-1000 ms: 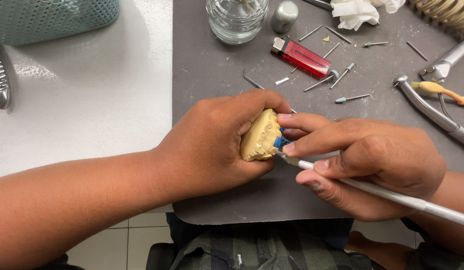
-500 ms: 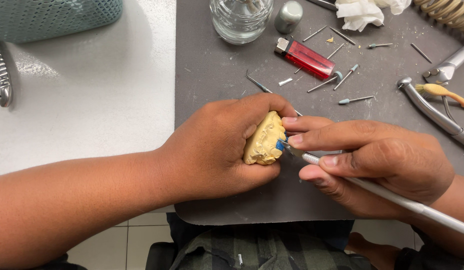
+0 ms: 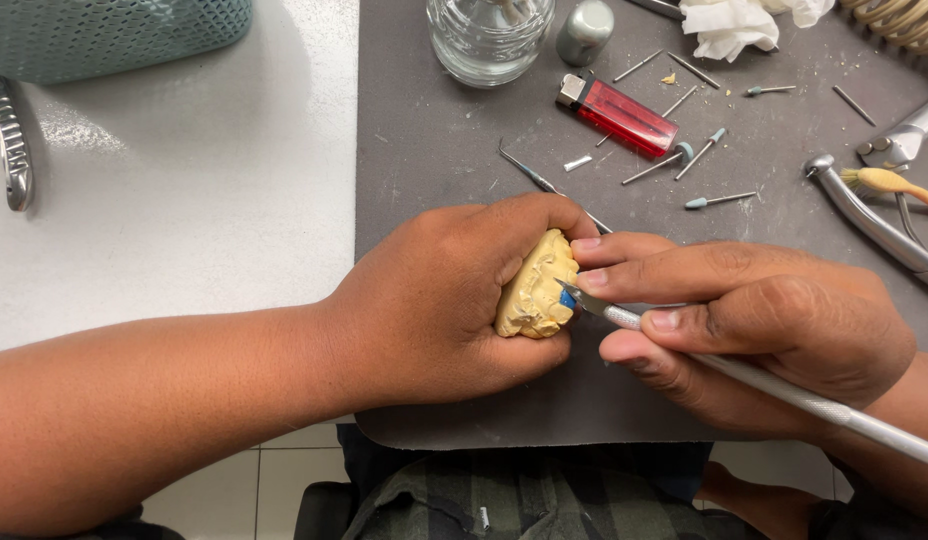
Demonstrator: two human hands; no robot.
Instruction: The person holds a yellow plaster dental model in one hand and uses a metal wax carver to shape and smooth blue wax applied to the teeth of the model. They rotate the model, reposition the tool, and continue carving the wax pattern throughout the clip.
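Head view, change since the earlier frames: the two hands and the yellow plaster cast keep the same pose over the grey mat; the whole group sits slightly further toward 3 o'clock in the picture, and the blade stays against the cast. The loose items on the mat have not changed their order.

Head view, main items:
- Left hand: fingers closed around the yellow plaster cast, thumb over its upper edge, remaining fingers wrapped beneath it.
- Yellow plaster cast: held just above the mat, near picture centre, its exposed face turned toward 3 o'clock. A small blue spot shows at its 3 o'clock edge.
- Right hand: fingers narrow, pinching the metal carving knife in a pen grip. The knife tip touches the cast at the blue spot; the handle runs off toward 4 o'clock.
- Right index fingertip rests just beside the cast, at its 2 o'clock side.

Head view, surroundings:
- Red lighter, at 1 o'clock from the cast.
- Glass jar, at 12 o'clock, with a small silver cap beside it.
- Loose burs scattered at 2 o'clock.
- White desk, at 9 o'clock of the mat.
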